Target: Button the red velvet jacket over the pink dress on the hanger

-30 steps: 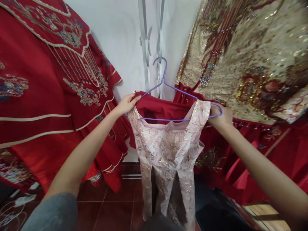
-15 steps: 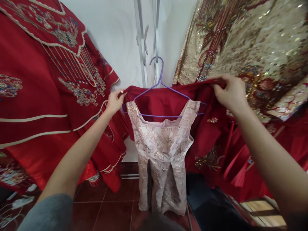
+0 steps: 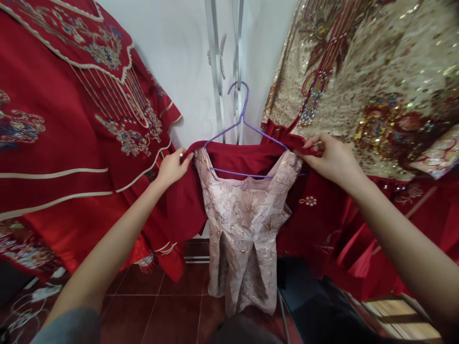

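A pale pink floral dress [image 3: 247, 210] hangs by its shoulder straps from a purple hanger [image 3: 244, 117], whose hook is up at a metal rail. Behind the dress and hanger stretches a dark red jacket [image 3: 186, 205] with a small beaded ornament on its right side. My left hand [image 3: 174, 167] pinches the jacket's edge just left of the dress's left strap. On the other side, my right hand [image 3: 332, 157] grips the jacket's edge close to the right strap. The jacket's top edge sags between my hands, behind the hanger.
Embroidered red garments [image 3: 118, 105] hang at the left. A gold sequined garment [image 3: 387, 86] hangs at the right, above red fabric. Metal rails [image 3: 215, 57] run up the white wall. White cables [image 3: 28, 306] lie at lower left; a black item [image 3: 315, 301] is at lower right.
Both hands have come down slightly. My right hand has moved in toward the dress's strap, so the jacket's edge is now closer around the hanger's shoulders.
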### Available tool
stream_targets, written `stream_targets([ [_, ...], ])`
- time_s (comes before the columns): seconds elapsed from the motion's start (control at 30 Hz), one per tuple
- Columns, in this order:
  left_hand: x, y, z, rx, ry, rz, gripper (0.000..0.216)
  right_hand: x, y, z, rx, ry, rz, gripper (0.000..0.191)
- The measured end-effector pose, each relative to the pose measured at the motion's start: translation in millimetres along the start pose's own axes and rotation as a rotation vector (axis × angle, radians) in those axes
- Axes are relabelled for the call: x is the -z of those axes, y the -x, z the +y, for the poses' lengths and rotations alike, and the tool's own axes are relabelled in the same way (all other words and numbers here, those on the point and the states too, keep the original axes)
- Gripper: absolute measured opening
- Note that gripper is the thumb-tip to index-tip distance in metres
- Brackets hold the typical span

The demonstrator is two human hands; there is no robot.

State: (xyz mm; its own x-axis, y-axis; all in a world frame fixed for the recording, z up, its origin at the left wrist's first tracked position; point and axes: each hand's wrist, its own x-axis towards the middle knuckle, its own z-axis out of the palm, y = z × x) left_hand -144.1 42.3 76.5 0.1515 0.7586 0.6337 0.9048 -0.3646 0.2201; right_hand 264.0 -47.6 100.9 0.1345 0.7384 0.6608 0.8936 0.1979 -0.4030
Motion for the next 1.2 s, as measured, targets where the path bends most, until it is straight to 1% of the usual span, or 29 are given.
stream_targets([
  [0.13,-2.2,-22.0,2.9,-0.130,0.255,0.023,0.036,-3.0,8.7,0.6,0.024,-0.009,0.019,0.020],
  [0.17,-3.5,-25.3,2.4,-0.143,0.330,-0.002,0.036,-4.1,10.3,1.6,0.015,-0.003,0.013,0.021],
  [0.23,-7.4,-27.9,2.9,-0.133,0.456,-0.116,0.039,-7.2,11.2,5.1,-0.015,0.002,-0.006,0.022],
  [0.27,-9.7,-27.3,4.3,-0.130,0.482,-0.168,0.039,-9.2,10.4,7.3,-0.029,0.003,-0.015,0.022],
  [0.3,-12.0,-25.9,6.4,-0.131,0.477,-0.190,0.039,-11.5,8.9,9.4,-0.039,0.004,-0.018,0.020],
  [0.33,-13.9,-24.0,9.3,-0.133,0.446,-0.178,0.038,-14.0,7.1,11.0,-0.047,0.004,-0.015,0.019],
  [0.4,-16.0,-19.3,15.8,-0.137,0.340,-0.114,0.033,-20.0,4.0,10.8,-0.044,-0.012,-0.004,0.016],
  [0.47,-15.0,-14.7,21.3,-0.136,0.254,-0.073,0.029,-27.3,4.3,4.4,-0.024,-0.069,-0.015,0.016],
  [0.57,-9.2,-8.9,25.4,-0.132,0.201,-0.054,0.028,-39.5,12.5,-15.2,0.008,-0.250,-0.104,0.020],
  [0.67,-3.6,-5.4,26.8,-0.126,0.182,-0.044,0.027,-46.1,21.8,-38.2,-0.020,-0.582,-0.199,0.024],
  [0.77,-0.7,-3.7,31.6,-0.118,0.166,-0.026,0.026,-40.2,22.8,-61.1,-0.063,-0.936,-0.318,0.025],
  [0.8,-0.1,-3.3,33.9,-0.115,0.163,-0.026,0.026,-36.8,21.4,-68.9,-0.057,-1.009,-0.348,0.024],
  [0.87,0.8,-2.7,37.8,-0.099,0.176,-0.041,0.026,-32.2,17.2,-83.8,-0.017,-1.080,-0.364,0.024],
  [0.93,1.1,-2.7,37.8,-0.075,0.227,-0.076,0.027,-34.5,13.7,-93.7,0.027,-1.072,-0.371,0.023],
  [1.0,1.6,-4.6,32.2,-0.054,0.292,-0.074,0.027,-44.4,12.7,-94.4,0.061,-0.975,-0.429,0.023],
  [1.07,4.2,-9.5,23.4,-0.032,0.332,0.023,0.025,-57.4,14.4,-85.7,0.086,-0.792,-0.457,0.025],
  [1.1,6.8,-12.9,19.5,-0.016,0.355,0.086,0.025,-63.2,15.8,-79.1,0.097,-0.688,-0.442,0.027],
  [1.17,14.7,-20.2,17.6,0.000,0.449,0.186,0.024,-70.3,18.7,-66.3,0.123,-0.515,-0.373,0.030],
  [1.2,19.2,-23.2,21.0,-0.011,0.523,0.217,0.024,-71.4,19.9,-61.6,0.133,-0.461,-0.339,0.030],
])
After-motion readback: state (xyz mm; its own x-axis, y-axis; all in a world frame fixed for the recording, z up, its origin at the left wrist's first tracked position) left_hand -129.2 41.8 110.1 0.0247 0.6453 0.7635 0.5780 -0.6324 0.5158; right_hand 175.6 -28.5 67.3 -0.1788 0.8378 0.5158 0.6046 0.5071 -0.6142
